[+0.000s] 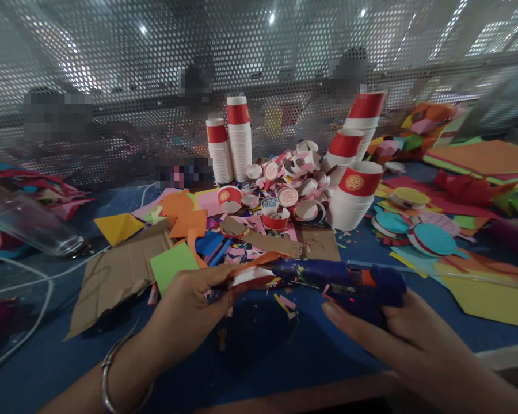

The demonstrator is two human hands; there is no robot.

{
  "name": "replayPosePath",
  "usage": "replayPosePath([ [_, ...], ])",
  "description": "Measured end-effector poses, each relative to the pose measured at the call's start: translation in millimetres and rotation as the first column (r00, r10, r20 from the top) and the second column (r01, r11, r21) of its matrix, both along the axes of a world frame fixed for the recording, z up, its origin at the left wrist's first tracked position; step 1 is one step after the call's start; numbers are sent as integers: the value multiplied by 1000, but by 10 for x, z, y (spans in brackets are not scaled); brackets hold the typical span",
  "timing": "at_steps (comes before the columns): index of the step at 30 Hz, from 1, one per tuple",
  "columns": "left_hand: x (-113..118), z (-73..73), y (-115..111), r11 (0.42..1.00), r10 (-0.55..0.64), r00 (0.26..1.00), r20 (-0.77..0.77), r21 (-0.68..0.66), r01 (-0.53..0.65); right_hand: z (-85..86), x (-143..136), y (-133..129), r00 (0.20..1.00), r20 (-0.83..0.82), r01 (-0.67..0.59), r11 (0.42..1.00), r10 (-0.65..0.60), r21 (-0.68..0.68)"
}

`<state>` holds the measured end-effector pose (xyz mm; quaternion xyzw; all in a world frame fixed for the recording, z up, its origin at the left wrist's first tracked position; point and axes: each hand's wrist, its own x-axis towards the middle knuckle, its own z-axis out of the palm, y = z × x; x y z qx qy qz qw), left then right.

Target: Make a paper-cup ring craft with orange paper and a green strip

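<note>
My right hand [397,339] is wrapped round the handle of a dark blue glue gun [354,282], whose small red light glows. A clear glue stick [440,270] sticks out of its back toward the right. The nozzle points left, against a curved white-and-orange paper piece [252,276]. My left hand [194,310] pinches that piece between thumb and fingers, a bracelet on the wrist. Just where the nozzle meets the paper is hard to make out. Beneath both hands lie small paper scraps [287,305] on the blue table [259,351].
Stacks of red-and-white paper cups [356,195] stand behind a heap of cut cup pieces [287,195]. Cardboard [116,276] and coloured paper [172,267] lie left. Turquoise paper discs [434,238] sit right. A white cord [47,287] runs along the left, near a clear tumbler [38,224].
</note>
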<state>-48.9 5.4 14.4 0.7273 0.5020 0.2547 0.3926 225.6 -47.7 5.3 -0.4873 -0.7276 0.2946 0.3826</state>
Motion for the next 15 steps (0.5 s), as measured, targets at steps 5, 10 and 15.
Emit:
replayPosePath([
  [5, 1, 5, 15, 1000, 2, 1000, -6, 11, -2, 16, -5, -1, 1000, -3, -8, 1000, 8, -27],
  [10, -8, -13, 36, 996, 8, 999, -40, 89, -4, 15, -15, 2, 999, -36, -11, 998, 9, -65],
  [15, -21, -20, 18, 997, 7, 999, -38, 78, -4, 15, -13, 12, 999, -37, 2, 998, -4, -67],
])
